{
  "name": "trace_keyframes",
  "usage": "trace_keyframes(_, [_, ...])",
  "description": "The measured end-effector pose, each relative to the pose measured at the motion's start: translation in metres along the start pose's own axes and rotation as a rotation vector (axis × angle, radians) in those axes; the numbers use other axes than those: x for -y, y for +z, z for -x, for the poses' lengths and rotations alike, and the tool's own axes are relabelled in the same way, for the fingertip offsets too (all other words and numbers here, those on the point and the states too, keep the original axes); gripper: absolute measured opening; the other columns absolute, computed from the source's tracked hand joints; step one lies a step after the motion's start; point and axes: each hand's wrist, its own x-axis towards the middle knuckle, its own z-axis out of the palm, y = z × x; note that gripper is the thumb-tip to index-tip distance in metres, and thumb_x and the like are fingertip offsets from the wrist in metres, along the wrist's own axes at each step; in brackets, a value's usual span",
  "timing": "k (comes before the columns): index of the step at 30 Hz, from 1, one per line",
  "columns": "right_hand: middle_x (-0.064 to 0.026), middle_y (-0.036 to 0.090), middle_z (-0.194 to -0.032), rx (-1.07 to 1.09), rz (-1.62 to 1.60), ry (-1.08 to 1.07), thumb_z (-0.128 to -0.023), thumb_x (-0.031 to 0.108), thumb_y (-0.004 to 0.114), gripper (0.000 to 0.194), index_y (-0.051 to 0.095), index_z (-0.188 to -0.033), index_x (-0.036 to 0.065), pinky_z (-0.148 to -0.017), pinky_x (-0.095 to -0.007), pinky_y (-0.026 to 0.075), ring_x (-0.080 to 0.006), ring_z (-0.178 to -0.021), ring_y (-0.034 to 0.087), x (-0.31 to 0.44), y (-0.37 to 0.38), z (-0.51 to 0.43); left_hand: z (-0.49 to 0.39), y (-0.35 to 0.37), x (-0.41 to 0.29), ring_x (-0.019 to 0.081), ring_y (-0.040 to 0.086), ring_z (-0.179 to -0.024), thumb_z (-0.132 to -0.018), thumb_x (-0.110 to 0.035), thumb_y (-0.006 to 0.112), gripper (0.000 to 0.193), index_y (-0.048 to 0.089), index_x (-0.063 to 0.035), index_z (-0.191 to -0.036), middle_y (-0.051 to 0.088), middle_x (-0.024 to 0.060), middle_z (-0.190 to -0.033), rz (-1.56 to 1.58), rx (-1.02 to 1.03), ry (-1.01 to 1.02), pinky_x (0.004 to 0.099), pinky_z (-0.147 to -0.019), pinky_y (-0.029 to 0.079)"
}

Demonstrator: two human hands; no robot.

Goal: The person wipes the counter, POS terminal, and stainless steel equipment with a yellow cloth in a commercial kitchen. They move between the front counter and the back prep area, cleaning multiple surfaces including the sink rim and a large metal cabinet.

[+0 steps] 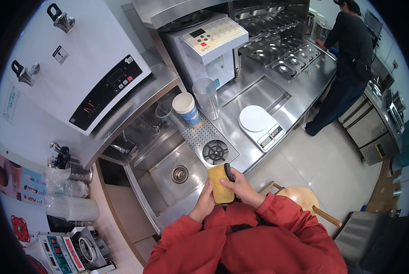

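Observation:
A folded yellow cloth [221, 188] with a dark edge is held between my two hands, close to my chest. My left hand [204, 202] grips its left side, thumb along the edge. From the right, my right hand [242, 187] holds the cloth with its thumb on the yellow face and fingers behind the dark edge. Just beyond the cloth is a round cup rinser [215, 152] set in a perforated drain plate [198, 137]. Stacked paper cups [187, 109], a clear measuring jug [206, 99] and a clear plastic cup [171, 115] stand at its far end.
A steel sink [170, 164] lies ahead to the left. On the counter sit a white kitchen scale [259, 126], a dispensing machine [207, 48] and lidded steel pans [283, 69]. A wooden stool [298, 198] stands at the right. A person [348, 58] in dark clothes works farther off.

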Motion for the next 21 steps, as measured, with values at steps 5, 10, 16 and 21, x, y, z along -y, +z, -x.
trace_keyframes(5, [-0.0040, 0.062, -0.103, 0.004, 0.129, 0.040, -0.088, 0.010, 0.066, 0.030, 0.056, -0.115, -0.001, -0.082, -0.0259, 0.047, -0.0090, -0.094, 0.056, -0.010, 0.014, -0.005, -0.009, -0.026, 0.003, 0.0242, 0.053, -0.119, -0.100, -0.040, 0.044, 0.049, 0.041, -0.0076, -0.136, 0.054, 0.0101, -0.129, 0.206, 0.032, -0.137, 0.0398, -0.102, 0.043])
trace_keyframes(10, [-0.0012, 0.061, -0.090, -0.120, 0.466, -0.122, -0.087, 0.014, 0.071, 0.027, 0.058, -0.106, 0.000, -0.073, -0.0248, 0.047, -0.0090, -0.081, 0.055, -0.035, 0.009, -0.019, -0.022, -0.042, 0.012, 0.0250, 0.054, -0.118, -0.101, -0.039, 0.044, 0.048, 0.041, -0.0053, -0.136, 0.054, 0.0117, -0.129, 0.238, -0.038, -0.115, 0.0408, -0.102, 0.043])
trace_keyframes(16, [-0.0051, 0.062, -0.095, -0.273, 0.801, -0.227, -0.084, 0.020, 0.074, 0.037, 0.056, -0.110, 0.000, -0.076, -0.0303, 0.049, -0.0156, -0.083, 0.058, -0.044, 0.001, -0.020, -0.020, -0.042, 0.002, 0.0260, 0.053, -0.119, -0.100, -0.038, 0.045, 0.050, 0.040, -0.0030, -0.136, 0.053, 0.0133, -0.129, 0.216, -0.079, -0.104, 0.0413, -0.103, 0.042])
trace_keyframes(21, [-0.0055, 0.062, -0.095, -0.089, 0.260, 0.057, -0.082, 0.030, 0.076, 0.044, 0.056, -0.109, 0.000, -0.075, -0.0284, 0.048, -0.0139, -0.085, 0.058, -0.060, -0.012, -0.022, -0.022, -0.035, -0.006, 0.0260, 0.053, -0.119, -0.100, -0.037, 0.046, 0.050, 0.040, -0.0023, -0.136, 0.053, 0.0132, -0.129, 0.210, -0.024, -0.128, 0.0411, -0.103, 0.042])
